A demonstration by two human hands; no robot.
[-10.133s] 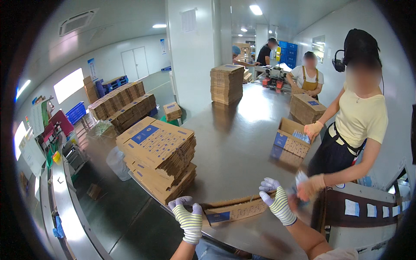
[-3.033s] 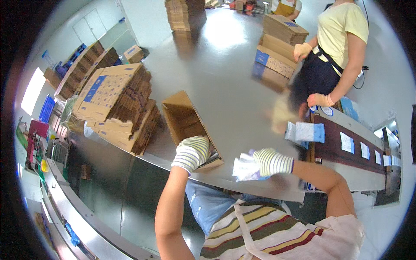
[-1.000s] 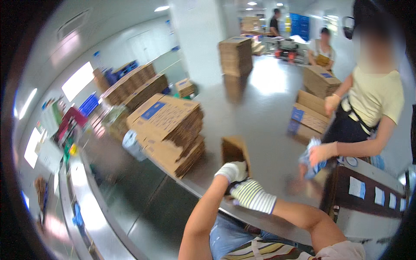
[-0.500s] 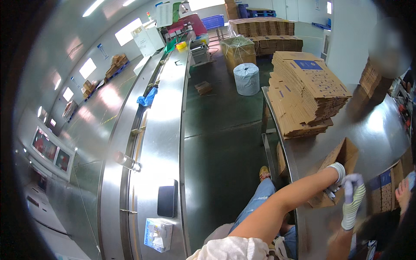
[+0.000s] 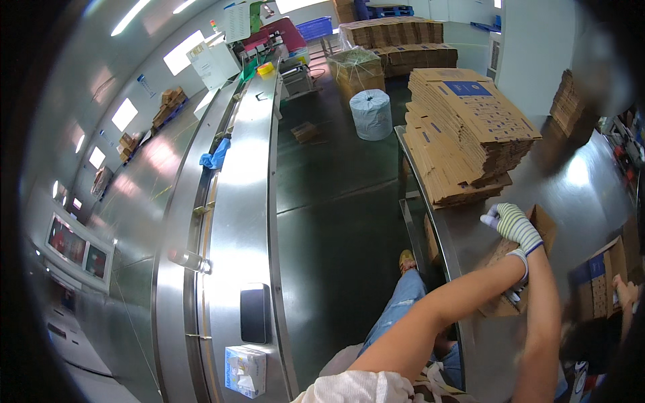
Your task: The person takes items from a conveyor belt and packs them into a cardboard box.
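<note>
A brown cardboard box stands upright with its top open on the metal table at my right. My left hand reaches into it; only the white glove cuff shows, because my right forearm and the box hide the fingers. Something whitish lies low inside the box, too covered to name. My right hand, in a striped white-and-green glove with greyish fingertips, crosses over my left wrist. It hangs above the box's far left side, its fingers stretched out and somewhat bent, with nothing seen in them.
A tall stack of flattened cartons sits beyond the box. Another person's hand is at an open carton on the far right. Along the left runs a metal conveyor bearing a phone, a small box and a bottle.
My right hand has swung from the box's right side to above its far left side, crossing my left wrist. My left hand stays inside the box. The view has shifted slightly.
</note>
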